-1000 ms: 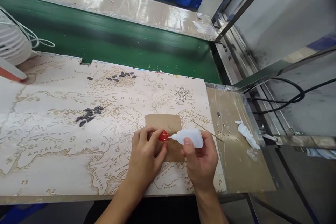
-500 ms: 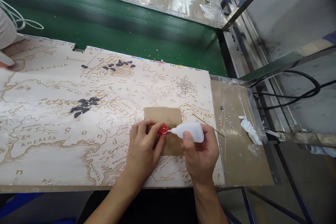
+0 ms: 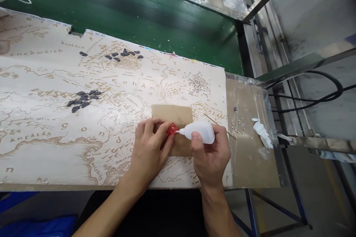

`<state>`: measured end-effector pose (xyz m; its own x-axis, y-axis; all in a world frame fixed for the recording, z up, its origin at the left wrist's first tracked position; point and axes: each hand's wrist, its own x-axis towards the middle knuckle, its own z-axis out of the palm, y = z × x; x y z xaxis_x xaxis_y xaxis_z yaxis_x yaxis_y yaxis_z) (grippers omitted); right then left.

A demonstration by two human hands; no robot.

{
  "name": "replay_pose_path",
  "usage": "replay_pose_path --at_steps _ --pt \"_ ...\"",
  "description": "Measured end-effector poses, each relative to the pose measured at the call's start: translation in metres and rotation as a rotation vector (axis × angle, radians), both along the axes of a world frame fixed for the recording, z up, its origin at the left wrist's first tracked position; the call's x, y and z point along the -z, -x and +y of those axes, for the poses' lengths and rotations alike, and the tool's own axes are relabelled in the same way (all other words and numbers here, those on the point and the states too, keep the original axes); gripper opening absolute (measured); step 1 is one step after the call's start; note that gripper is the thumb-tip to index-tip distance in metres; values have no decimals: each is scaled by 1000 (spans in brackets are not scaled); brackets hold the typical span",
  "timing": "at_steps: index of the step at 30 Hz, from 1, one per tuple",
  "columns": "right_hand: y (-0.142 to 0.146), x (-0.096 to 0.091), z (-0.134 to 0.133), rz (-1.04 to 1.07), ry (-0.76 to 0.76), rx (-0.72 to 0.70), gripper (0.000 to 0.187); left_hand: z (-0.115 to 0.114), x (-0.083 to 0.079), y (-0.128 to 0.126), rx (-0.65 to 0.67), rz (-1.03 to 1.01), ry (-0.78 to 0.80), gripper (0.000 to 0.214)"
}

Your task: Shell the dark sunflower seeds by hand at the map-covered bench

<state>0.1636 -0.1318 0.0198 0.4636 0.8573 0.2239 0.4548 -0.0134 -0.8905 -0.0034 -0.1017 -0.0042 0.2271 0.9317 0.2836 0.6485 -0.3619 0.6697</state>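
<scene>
Head camera: dark flat chips lie grouped on a printed map sheet at the left. My left hand pinches a small red piece between thumb and fingers, over a square of brown card; the piece is glossy and rounded, with a bright highlight on its upturned face. At its right edge is the thin nozzle of a white squeeze bottle, tipped nearly flat; whether they touch I cannot tell. The bottle's wall is cloudy, so its contents are hidden from me. My right hand grips its body. Farther right, crumpled white tissue lies on the bench
</scene>
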Motion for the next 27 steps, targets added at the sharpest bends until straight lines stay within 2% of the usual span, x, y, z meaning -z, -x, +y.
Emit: replay_pose_path --at_steps 12,27 --pt "0 -1 1 14 11 -3 25 1 5 1 1 3 -12 27" --pt "1 -2 1 -13 22 -21 26 0 3 0 -4 0 -8 26"
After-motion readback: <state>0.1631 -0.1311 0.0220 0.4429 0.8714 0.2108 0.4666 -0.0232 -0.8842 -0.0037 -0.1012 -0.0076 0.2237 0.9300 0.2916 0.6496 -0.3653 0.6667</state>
